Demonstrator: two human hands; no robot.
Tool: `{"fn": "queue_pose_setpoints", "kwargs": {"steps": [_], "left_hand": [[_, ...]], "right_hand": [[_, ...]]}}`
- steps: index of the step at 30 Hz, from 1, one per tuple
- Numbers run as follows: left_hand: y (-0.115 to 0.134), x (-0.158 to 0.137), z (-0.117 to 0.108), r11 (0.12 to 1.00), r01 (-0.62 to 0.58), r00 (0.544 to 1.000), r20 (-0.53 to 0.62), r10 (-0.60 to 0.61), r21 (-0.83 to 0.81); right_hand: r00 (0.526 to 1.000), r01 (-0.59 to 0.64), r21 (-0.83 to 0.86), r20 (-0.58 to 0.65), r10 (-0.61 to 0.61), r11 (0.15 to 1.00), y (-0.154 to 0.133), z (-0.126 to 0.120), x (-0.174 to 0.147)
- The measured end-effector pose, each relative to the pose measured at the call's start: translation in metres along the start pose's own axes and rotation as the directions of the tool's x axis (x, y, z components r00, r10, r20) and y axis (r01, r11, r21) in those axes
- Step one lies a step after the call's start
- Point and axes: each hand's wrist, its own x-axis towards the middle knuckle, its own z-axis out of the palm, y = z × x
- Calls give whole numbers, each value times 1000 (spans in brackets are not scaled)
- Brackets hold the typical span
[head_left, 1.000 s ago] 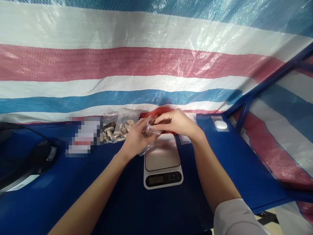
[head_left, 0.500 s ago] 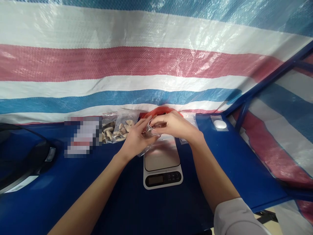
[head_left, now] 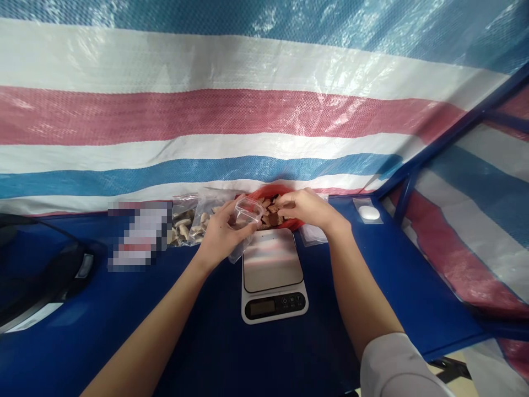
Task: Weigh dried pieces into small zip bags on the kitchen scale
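Note:
A clear plastic zip bag hangs from my left hand, whose fingers and thumb keep its mouth spread. My right hand is over the right part of a red basket, fingertips curled together at the dried brown slices inside. Whatever is between those fingertips is hidden. Just in front of the basket sits a white kitchen scale with a bare plate and a dark display. Behind my left hand lie clear bags of dried pale pieces that look like mushrooms.
On the right of the blue table is a small packet with a white oval object. Flat clear bags lie beside the basket. A black strap-like item is at the left. Striped sheeting hangs behind.
My right hand has left the bag's mouth and moved right, over the slices in the basket. The bag's opening is now spread wide in my left hand. The view has tilted up slightly.

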Motion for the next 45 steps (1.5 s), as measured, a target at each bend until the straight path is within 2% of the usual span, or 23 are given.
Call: {"fn": "queue_pose_setpoints", "kwargs": {"steps": [4, 10, 20, 26, 32, 39, 42, 45], "left_hand": [[-2, 1, 0, 1000, 21, 1000, 8, -21, -6], [-3, 1, 0, 1000, 26, 1000, 9, -26, -10], [-1, 1, 0, 1000, 30, 1000, 1, -30, -8], [-5, 1, 1, 1000, 13, 1000, 18, -13, -27], [-9, 1, 2, 999, 16, 999, 31, -14, -51], [-8, 1, 2, 1000, -5, 1000, 28, 5, -10], [-7, 1, 2, 1000, -14, 1000, 26, 13, 20], [-7, 1, 2, 999, -39, 999, 28, 38, 23]], "right_hand": [[995, -57, -207, 70, 73, 977, 3, 17, 11], [984, -108, -372, 91, 152, 922, 1, 38, 17], [986, -93, -413, 89, 141, 906, 6, 45, 19], [991, -69, -346, 82, 104, 936, 9, 45, 19], [992, -98, -268, 53, 117, 958, 14, 43, 20], [999, -36, -109, 23, 38, 993, 22, 35, 22], [1000, -10, 50, -20, 11, 999, 24, 31, 19], [998, -2, 292, -54, 18, 956, 26, 25, 13]]}}
